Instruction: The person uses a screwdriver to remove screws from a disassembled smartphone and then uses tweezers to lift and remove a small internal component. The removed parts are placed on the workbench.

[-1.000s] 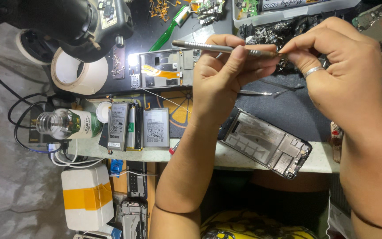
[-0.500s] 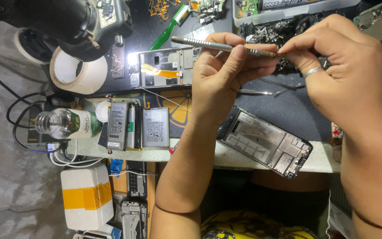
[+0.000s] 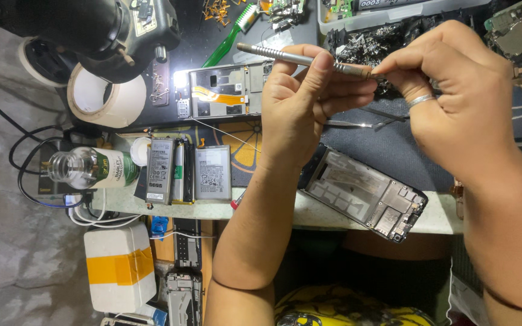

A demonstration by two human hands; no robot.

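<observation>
I had the slim knurled silver metal screwdriver [image 3: 300, 58] lifted above the tabletop [image 3: 333, 214], lying nearly level between both hands. My left hand [image 3: 300, 115] was closed around the shaft, thumb pressed on top and fingers curled beneath, so its grip was clamped on the tool. My right hand [image 3: 454, 102], with a plain silver ring [image 3: 421, 100] on one finger, pinched the tip end between thumb and fingertips; that grip was also shut on the tool, though I could not see the bit itself behind the fingers.

Below the hands lay a bare grey phone mid-frame [image 3: 364, 194], tilted, with one corner reaching the front edge of the tabletop. A second opened phone housing with an orange flex strip [image 3: 228, 90] sat under the bright lamp, near a green-handled brush [image 3: 231, 33]. Thin steel tweezers [image 3: 357, 124] lay just beside my left hand. Further left stood three flat grey battery packs [image 3: 185, 172], a clear glass bottle with a green label [image 3: 89, 169] and a roll of pale masking tape [image 3: 104, 96].

To my mind, working at the tip went best with the left hand keeping the shaft steady and only the right fingertips moving, held over the dark mat so any small part that dropped stayed findable.
</observation>
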